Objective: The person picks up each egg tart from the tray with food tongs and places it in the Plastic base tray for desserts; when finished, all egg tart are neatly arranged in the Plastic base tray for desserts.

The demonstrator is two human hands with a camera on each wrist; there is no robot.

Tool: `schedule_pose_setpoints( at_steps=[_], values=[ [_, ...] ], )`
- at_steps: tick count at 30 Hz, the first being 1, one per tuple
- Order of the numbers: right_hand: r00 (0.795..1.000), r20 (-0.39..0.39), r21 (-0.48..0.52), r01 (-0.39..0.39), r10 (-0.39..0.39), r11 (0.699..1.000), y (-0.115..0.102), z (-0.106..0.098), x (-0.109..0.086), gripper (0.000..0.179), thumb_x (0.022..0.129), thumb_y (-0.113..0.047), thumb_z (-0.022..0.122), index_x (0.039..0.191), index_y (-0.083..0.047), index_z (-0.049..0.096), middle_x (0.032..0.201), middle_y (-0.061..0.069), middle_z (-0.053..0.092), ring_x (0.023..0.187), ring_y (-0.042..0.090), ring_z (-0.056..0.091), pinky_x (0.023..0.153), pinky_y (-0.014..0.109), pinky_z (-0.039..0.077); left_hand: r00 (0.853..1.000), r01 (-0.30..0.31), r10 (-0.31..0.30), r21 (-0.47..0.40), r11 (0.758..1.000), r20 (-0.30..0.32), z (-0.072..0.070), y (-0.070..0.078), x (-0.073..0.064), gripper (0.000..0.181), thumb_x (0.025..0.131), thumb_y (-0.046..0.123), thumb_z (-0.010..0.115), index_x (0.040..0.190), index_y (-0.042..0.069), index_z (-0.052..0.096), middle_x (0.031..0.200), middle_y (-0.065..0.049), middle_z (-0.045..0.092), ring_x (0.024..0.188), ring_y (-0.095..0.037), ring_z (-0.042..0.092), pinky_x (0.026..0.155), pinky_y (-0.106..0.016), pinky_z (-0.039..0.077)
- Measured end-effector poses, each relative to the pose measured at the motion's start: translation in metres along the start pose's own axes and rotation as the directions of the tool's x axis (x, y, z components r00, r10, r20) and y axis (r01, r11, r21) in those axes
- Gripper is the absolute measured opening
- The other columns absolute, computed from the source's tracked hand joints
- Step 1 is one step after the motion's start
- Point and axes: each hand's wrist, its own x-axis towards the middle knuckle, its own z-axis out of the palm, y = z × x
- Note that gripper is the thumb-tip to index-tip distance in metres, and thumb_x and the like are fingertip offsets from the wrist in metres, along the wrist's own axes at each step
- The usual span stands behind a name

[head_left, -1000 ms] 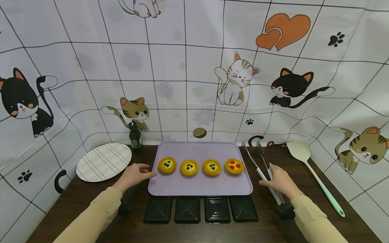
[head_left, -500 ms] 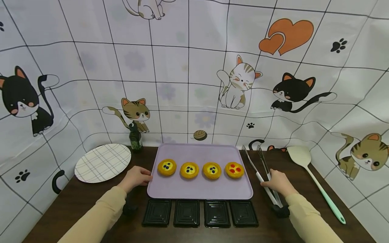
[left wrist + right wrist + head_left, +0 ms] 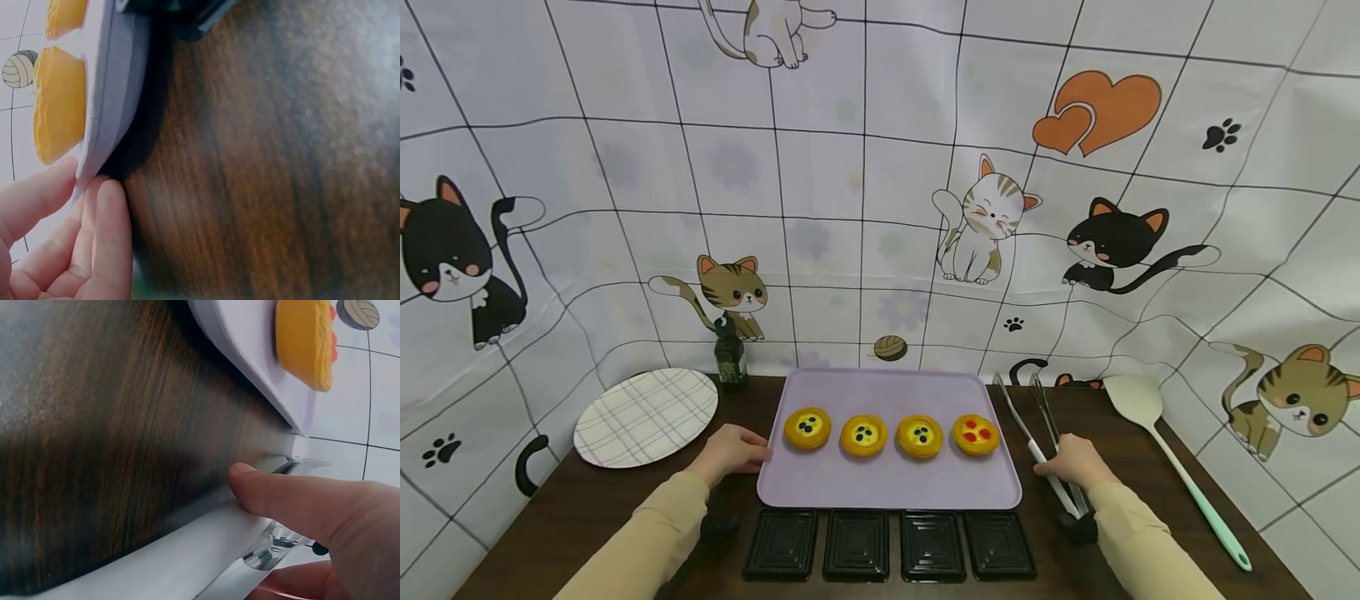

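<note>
My left hand [image 3: 733, 454] pinches the left edge of a lilac tray [image 3: 887, 490]. In the left wrist view the thumb lies over the tray's rim [image 3: 115, 94] and the fingers sit under it. A row of several egg tarts stands on the tray; the left one [image 3: 807, 428] has blue dots on yellow filling, and the rightmost [image 3: 975, 435] has red ones. To the right of the tray, my right hand [image 3: 1078, 462] grips metal tongs [image 3: 1037, 452] with white handles. The right wrist view shows the thumb on one handle [image 3: 187, 550], with fingers around the far side.
Several black square dishes [image 3: 857, 546] line up in front of the tray. At the left lies a white checked plate [image 3: 647, 417], with a dark green bottle [image 3: 730, 354] behind it. A pale spatula with a green handle [image 3: 1202, 496] lies far right. A cat-print sheet hangs behind.
My left hand has closed from an open reach at the tray's left edge into a pinch on it. My right hand has settled onto the tongs. The head view has tilted slightly upward.
</note>
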Motion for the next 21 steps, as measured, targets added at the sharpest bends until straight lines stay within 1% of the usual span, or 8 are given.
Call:
schedule_pose_setpoints(
  at_steps=[2,5,8,9,11,13,18,21],
  values=[
    [1.0,-0.006,0.013,-0.005,0.005,1.0,-0.003,0.0005,-0.0024,0.046,0.074,-0.023,0.076,0.086,0.016,0.055,0.076,0.017,0.058,0.067,0.026,0.056,0.061,0.04,0.052,1.0,0.002,-0.002,-0.021,1.0,0.022,-0.0018,-0.0024,0.002,0.033,0.081,0.008,0.073,0.103,-0.015,0.065,0.091,-0.019,0.066,0.072,-0.019,0.068,0.068,-0.031,0.059],
    [1.0,-0.012,0.04,-0.011,0.012,0.999,-0.0057,0.001,-0.0038,0.042,0.076,-0.023,0.075,0.082,0.013,0.055,0.074,0.015,0.056,0.065,0.024,0.053,0.059,0.038,0.05,1.0,0.012,-0.011,-0.038,0.999,0.022,-0.0015,-0.0011,0.0014,0.032,0.08,0.007,0.073,0.102,-0.015,0.064,0.09,-0.019,0.065,0.072,-0.02,0.068,0.068,-0.032,0.059],
    [0.999,-0.033,0.051,-0.017,0.019,0.999,-0.0059,0.0039,-0.0026,0.046,0.076,-0.026,0.076,0.084,0.015,0.054,0.075,0.019,0.056,0.066,0.027,0.054,0.061,0.041,0.052,1.0,0.017,-0.016,-0.052,0.999,0.006,0.0006,0.0008,0.0005,0.03,0.081,0.005,0.072,0.101,-0.016,0.064,0.089,-0.019,0.065,0.07,-0.019,0.067,0.067,-0.032,0.059],
    [0.999,-0.042,0.047,-0.022,0.024,0.999,-0.0056,0.0055,-0.0017,0.05,0.076,-0.027,0.076,0.086,0.017,0.054,0.077,0.021,0.056,0.067,0.028,0.055,0.063,0.043,0.052,1.0,0.021,-0.021,-0.046,0.999,-0.012,0.0022,0.0024,-0.0011,0.029,0.082,0.003,0.071,0.102,-0.016,0.064,0.091,-0.021,0.064,0.071,-0.019,0.067,0.068,-0.033,0.059],
    [0.997,-0.064,0.036,-0.031,0.033,0.999,-0.0053,0.0084,0.0001,0.057,0.076,-0.028,0.076,0.092,0.021,0.052,0.081,0.025,0.056,0.07,0.032,0.057,0.067,0.047,0.053,1.0,0.019,-0.02,-0.047,0.999,-0.014,0.0029,0.0028,-0.0011,0.029,0.082,0.003,0.07,0.102,-0.017,0.063,0.09,-0.02,0.064,0.07,-0.018,0.066,0.067,-0.032,0.059],
    [0.996,-0.085,0.031,-0.037,0.04,0.999,-0.0056,0.0098,0.0008,0.06,0.076,-0.029,0.077,0.094,0.021,0.051,0.082,0.027,0.056,0.071,0.033,0.057,0.068,0.048,0.053,0.999,0.028,-0.029,-0.044,0.999,-0.017,0.0032,0.0033,-0.0012,0.028,0.082,0.003,0.071,0.102,-0.016,0.064,0.091,-0.02,0.064,0.069,-0.017,0.066,0.067,-0.031,0.059],
    [0.993,-0.105,0.054,-0.039,0.045,0.998,-0.0051,0.0098,0.0014,0.047,0.075,-0.027,0.078,0.079,0.012,0.053,0.072,0.018,0.053,0.065,0.029,0.054,0.062,0.044,0.052,0.999,0.042,-0.043,-0.04,0.998,-0.023,0.0033,0.0028,-0.0011,0.029,0.082,0.004,0.071,0.103,-0.015,0.064,0.092,-0.02,0.065,0.07,-0.016,0.066,0.067,-0.03,0.059],
    [0.994,-0.103,0.065,-0.032,0.039,0.997,-0.0027,0.0096,0.002,0.043,0.074,-0.024,0.076,0.079,0.012,0.053,0.073,0.018,0.054,0.065,0.029,0.054,0.061,0.043,0.051,0.999,0.041,-0.042,-0.038,0.998,-0.026,0.0027,0.0015,-0.001,0.029,0.083,0.004,0.07,0.103,-0.015,0.064,0.093,-0.02,0.065,0.071,-0.016,0.066,0.068,-0.031,0.059]
  ],
)
